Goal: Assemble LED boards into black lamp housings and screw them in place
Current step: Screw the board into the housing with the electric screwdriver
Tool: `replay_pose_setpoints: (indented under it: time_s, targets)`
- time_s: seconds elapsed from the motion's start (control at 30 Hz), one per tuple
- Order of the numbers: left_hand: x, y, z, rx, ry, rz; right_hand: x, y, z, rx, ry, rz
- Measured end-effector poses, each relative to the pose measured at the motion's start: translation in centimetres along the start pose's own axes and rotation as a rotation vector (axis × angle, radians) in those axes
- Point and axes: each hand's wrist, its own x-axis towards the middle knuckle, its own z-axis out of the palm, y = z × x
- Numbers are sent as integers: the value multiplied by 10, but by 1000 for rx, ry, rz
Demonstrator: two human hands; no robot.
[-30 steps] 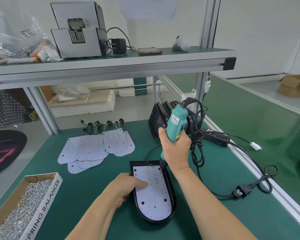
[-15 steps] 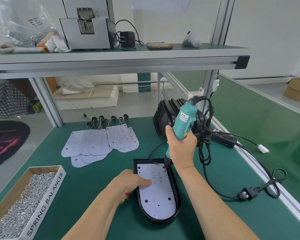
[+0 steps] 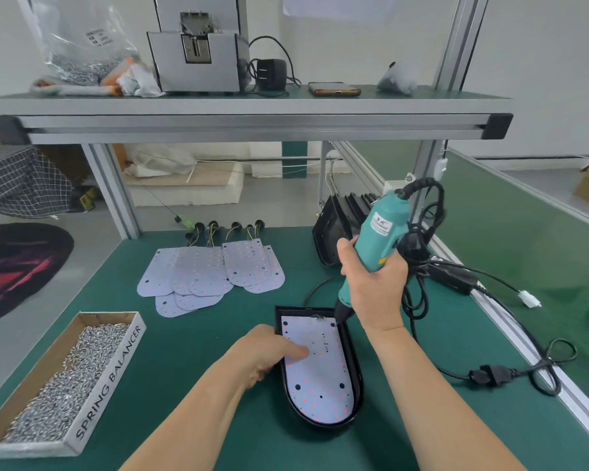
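Green bench mat is stretching out under you, with a framed shelf running overhead.

- The black lamp housing is lying just ahead of you, a little right of centre. Its long axis is running away from your body, rounded end near, square end far.
- The LED board is sitting flat inside it.
- The coming move is turning on the board's far right corner. The bit tip is coming down there, and your right hand is the nearer one.
- Whether the bit is seating in a screw, or a screw is there at all, is too small to tell.

Hands:
- Your right hand is wrapping fully round the teal electric screwdriver. It is gripping low on the body and holding the tool tilted, with the top leaning right and away.
- Your left hand is coming in from the left rim. One straight fingertip is pressing the middle of the board, and the other fingers are tucking under beside the housing wall. You are grasping nothing that I can make out.
- Judgement: the tilt is risking a skewed drive, so the tool is wanting to stand straighter over the hole.

Outward:
- The driver's black cord is looping off to your right.
- More black housings are leaning behind the tool.
- Spare LED boards are lying fanned to the far left.
- A cardboard box of screws is sitting near left, well apart from the work.
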Motion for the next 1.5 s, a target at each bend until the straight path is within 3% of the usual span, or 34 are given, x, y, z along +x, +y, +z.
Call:
replay_pose_setpoints:
  time_s: [0.13,0.27,0.43,0.67,0.87,1.5]
  targets:
    - [-12,-2,-2,-18,-3,24,-2,-15,-12,40,79,22]
    - [-19,-13,-9,-64,113,55,-15,-15,-24,92,170,43]
    - [-37,-28,-21,-560,202,152,-24,-19,-36,141,279,98]
    - [-74,-19,-2,-926,15,225,-36,-54,-40,298,349,156]
    - [-95,-8,27,-1128,-166,63,-45,-83,-40,448,363,188]
    - [-96,-20,31,-1045,-330,108,-52,-93,-32,414,301,194]
